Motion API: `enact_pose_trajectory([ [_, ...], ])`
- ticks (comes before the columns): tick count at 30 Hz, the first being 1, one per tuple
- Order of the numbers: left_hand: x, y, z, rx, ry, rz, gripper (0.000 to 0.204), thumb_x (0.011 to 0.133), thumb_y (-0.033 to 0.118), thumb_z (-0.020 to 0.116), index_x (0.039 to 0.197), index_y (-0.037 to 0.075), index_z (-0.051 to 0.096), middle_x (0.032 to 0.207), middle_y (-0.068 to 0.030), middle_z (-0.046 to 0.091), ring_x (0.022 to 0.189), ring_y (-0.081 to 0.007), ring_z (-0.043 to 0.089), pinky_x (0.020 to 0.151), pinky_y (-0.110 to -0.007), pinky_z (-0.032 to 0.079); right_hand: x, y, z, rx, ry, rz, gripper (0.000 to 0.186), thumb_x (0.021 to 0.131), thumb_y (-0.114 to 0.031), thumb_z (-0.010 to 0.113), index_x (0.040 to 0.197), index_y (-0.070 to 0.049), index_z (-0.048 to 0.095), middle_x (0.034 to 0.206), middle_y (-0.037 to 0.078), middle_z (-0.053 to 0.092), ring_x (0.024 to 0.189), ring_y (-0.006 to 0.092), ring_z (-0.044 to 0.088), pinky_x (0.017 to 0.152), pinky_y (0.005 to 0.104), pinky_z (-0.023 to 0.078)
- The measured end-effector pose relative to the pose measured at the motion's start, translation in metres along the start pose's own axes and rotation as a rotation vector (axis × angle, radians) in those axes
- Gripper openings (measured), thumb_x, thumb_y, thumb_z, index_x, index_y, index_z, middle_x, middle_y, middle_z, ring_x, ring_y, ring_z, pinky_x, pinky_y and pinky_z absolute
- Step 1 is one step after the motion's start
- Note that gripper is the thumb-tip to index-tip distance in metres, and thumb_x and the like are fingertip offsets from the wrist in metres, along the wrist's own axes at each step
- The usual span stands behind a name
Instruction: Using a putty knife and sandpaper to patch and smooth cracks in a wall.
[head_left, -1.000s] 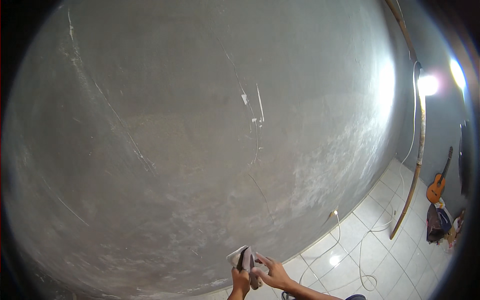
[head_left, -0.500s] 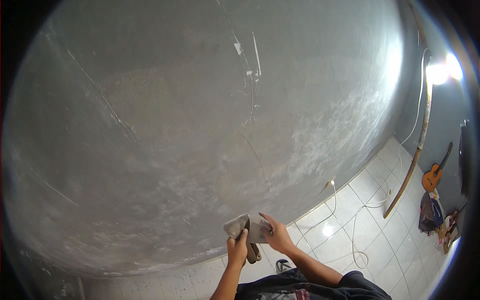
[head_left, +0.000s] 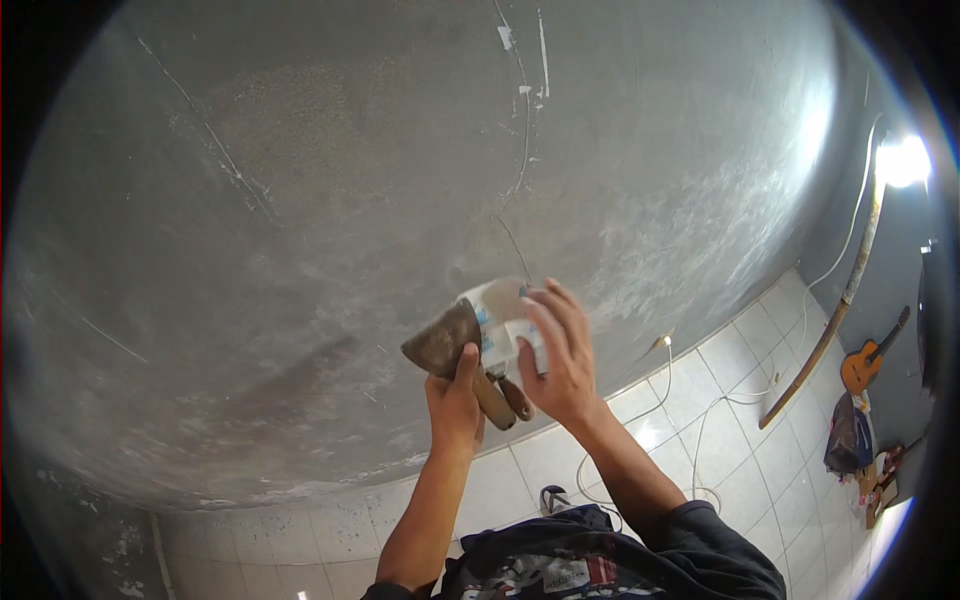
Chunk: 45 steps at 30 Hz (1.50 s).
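- Two handles sit side by side just right of the left hand: a tan handle (head_left: 494, 402) and a brown handle (head_left: 517, 399), both angled downward.
- The left hand (head_left: 455, 408) is closed around the base of a broad, dark scraper blade (head_left: 440, 342), its thumb lying over the lower edge.
- The blade spreads up and left from that thumb, in front of the grey wall (head_left: 300, 250).
- Just right of the blade is a whitish, wrapper-like sheet (head_left: 497, 308) with blue marks, partly blurred.
- The right hand (head_left: 568, 365) has its fingers parted and slightly bent over the sheet's right side, thumb apart; whether it grips or only touches, I cannot tell.
- Thin cracks and pale patches mark the wall.
- Off to the right, a guitar (head_left: 860, 370) stands above a dark bag (head_left: 848, 440), near a long pole (head_left: 847, 296).
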<state>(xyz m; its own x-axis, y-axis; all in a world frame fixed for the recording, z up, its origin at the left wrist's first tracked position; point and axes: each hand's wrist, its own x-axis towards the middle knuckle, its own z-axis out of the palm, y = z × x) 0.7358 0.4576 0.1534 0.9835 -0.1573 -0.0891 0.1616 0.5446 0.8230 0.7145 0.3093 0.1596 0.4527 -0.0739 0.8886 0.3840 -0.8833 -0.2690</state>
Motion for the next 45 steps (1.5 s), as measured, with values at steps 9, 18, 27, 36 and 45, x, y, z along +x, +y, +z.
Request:
enact_pose_trajectory([
  [9,0.0,0.025,0.002,0.189,-0.167,0.099,0.023,0.097,0.016,0.065,0.114,-0.001,0.064,0.106,-0.0046,0.067,0.095,-0.0096,0.06,0.081,-0.027,0.047,-0.017,-0.001,0.009,0.386,-0.211,0.063,0.087,0.077,-0.014,0.074,0.151,0.001,0.032,0.155,0.023,0.035,0.139,0.04,0.039,0.117,0.0487,0.028],
  [18,-0.009,0.036,-0.014,0.44,-0.16,0.049,0.025,0.098,0.018,0.064,0.113,-0.001,0.064,0.105,-0.0045,0.066,0.093,-0.0101,0.059,0.076,-0.027,0.048,-0.047,0.007,0.025,0.804,-0.388,0.268,0.098,0.082,-0.036,0.076,0.155,0.003,0.023,0.152,0.021,0.041,0.115,0.0336,0.047,0.099,0.0406,0.041],
  [27,-0.016,0.053,-0.034,0.453,-0.082,-0.002,0.027,0.097,0.016,0.063,0.116,-0.004,0.063,0.108,-0.008,0.066,0.095,-0.0154,0.064,0.082,-0.034,0.058,-0.046,0.006,0.025,0.482,-0.607,-0.11,0.086,0.074,-0.006,0.072,0.15,0.001,0.033,0.151,0.024,0.039,0.125,0.0425,0.047,0.106,0.0491,0.04],
  [36,-0.019,0.055,-0.047,0.292,0.017,0.081,0.026,0.095,0.014,0.065,0.114,-0.004,0.065,0.107,-0.0063,0.067,0.094,-0.0152,0.064,0.083,-0.033,0.055,-0.022,0.007,0.03,0.181,-0.409,-0.218,0.063,0.077,0.009,0.061,0.139,0.005,0.048,0.133,0.022,0.06,0.124,0.0347,0.058,0.102,0.043,0.05],
  [45,-0.028,0.091,-0.053,0.205,0.141,0.21,0.039,0.094,0.025,0.065,0.125,0.001,0.064,0.119,-0.0115,0.069,0.101,-0.0214,0.067,0.07,-0.031,0.046,0.122,0.083,0.006,-0.074,0.398,-0.128,0.051,0.084,0.01,0.055,0.135,0.004,0.054,0.144,0.023,0.051,0.133,0.0389,0.049,0.11,0.0468,0.044],
])
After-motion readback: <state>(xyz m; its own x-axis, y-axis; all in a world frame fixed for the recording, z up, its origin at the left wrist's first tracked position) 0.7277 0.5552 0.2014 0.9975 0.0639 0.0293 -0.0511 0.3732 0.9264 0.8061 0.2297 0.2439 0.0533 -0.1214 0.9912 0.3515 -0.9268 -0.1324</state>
